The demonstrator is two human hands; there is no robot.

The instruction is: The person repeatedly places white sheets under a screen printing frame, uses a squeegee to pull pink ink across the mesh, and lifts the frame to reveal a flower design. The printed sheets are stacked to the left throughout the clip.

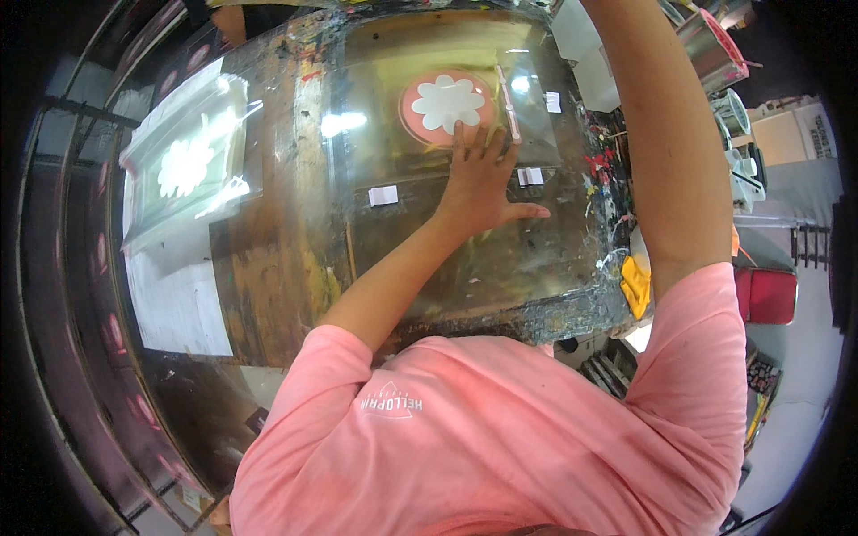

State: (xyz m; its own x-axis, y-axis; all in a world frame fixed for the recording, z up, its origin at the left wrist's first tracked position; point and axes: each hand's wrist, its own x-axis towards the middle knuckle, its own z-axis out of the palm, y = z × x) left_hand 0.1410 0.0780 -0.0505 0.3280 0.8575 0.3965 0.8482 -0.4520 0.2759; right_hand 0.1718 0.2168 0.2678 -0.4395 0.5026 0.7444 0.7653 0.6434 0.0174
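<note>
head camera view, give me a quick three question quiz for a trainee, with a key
1. Multiple choice: what colour is the disc behind the white flower shape nearest the left hand?
A blue
B pink
C green

2. True or false: the right hand shows in this picture.

3. Fill in: the yellow cloth lies to the ___ of the left hand.

Key:
1. B, pink.
2. False; the right forearm leaves the picture at its top edge.
3. right
</note>
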